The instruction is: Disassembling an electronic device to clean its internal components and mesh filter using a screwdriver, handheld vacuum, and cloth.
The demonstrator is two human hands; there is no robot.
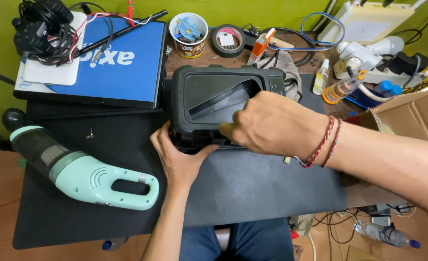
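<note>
Head view looks straight down on a black rubbery work mat (252, 188) where a boxy black plastic housing (214, 99) sits at the middle, its matte top sunk into a shallow tray with a slanted slot. The left hand (177, 157) cups the housing's near-left corner from below, fingers curled on its edge. The right hand (272, 128) lies over the near-right side, fingers bent down onto the front rim and grasping it; two woven red thread bracelets (322, 145) circle that wrist. To the left on the mat lies one mint-green handheld vacuum (85, 169), smooth plastic with a looped handle and a dark clear dust cup. Behind it rests one glossy blue box (122, 67). Farther back stand one paper cup (188, 34) and one roll of black tape (228, 41).
</note>
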